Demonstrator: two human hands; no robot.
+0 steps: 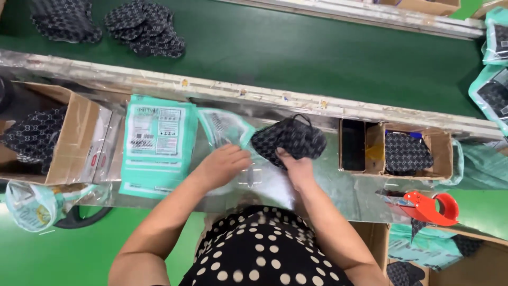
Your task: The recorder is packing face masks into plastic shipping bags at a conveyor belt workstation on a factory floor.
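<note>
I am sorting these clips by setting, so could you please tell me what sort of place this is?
Probably a factory packing line. A long green conveyor belt carries piles of black patterned fabric face masks; a stack of teal printed plastic pouches lies on the foil-covered bench, beside open brown cardboard boxes holding more masks.

mask (288, 139): black w/ fine grey repeat print, black ear loops; pouch (225, 127): mint green edge, clear front; pouch stack (156, 143): mint green w/ white label panels, black print; belt (296, 50): dark green; mask piles on belt (145, 26): same black/grey print; boxes (79, 132): brown cardboard, same print masks inside; bench top (338, 185): silver foil; tape dispenser (431, 206): red-orange; floor (63, 249): bright green; top (264, 254): black w/ cream polka dots
</note>
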